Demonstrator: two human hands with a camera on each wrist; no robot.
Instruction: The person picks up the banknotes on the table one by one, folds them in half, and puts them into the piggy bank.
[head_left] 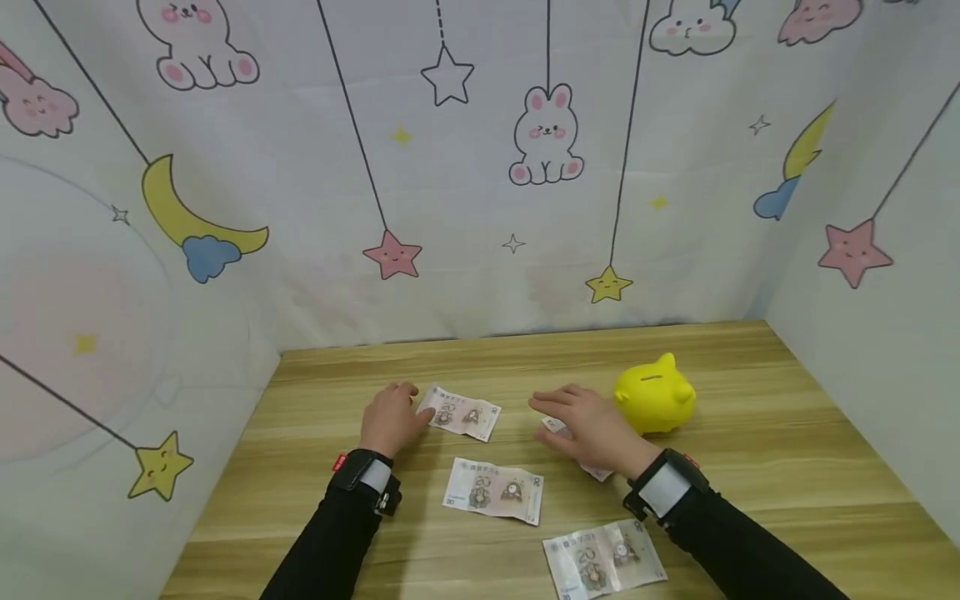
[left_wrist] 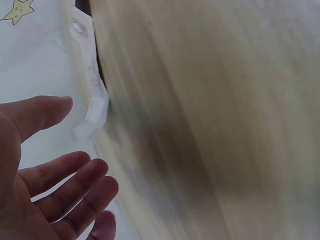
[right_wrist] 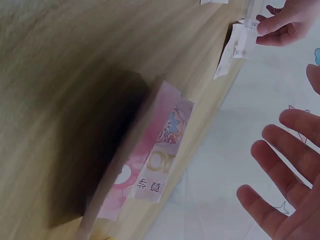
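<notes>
My left hand (head_left: pixel 392 419) is beside the left end of a play banknote (head_left: pixel 467 414), thumb and fingers apart with nothing between them. In the left wrist view this creased banknote (left_wrist: pixel 92 75) lies past the fingertips. My right hand (head_left: pixel 592 427) hovers with spread fingers over another banknote (head_left: pixel 556 426), covering most of it. In the right wrist view that pink, folded banknote (right_wrist: pixel 167 155) stands partly raised off the table, apart from the fingers. A yellow piggy bank (head_left: pixel 651 400) with a slot on top stands just beyond the right hand.
Two more banknotes lie nearer the front, one in the middle (head_left: pixel 492 492) and one to its right (head_left: pixel 604 560). The wooden table (head_left: pixel 787 433) meets cartoon-print curtains (head_left: pixel 465 308) at the back and both sides.
</notes>
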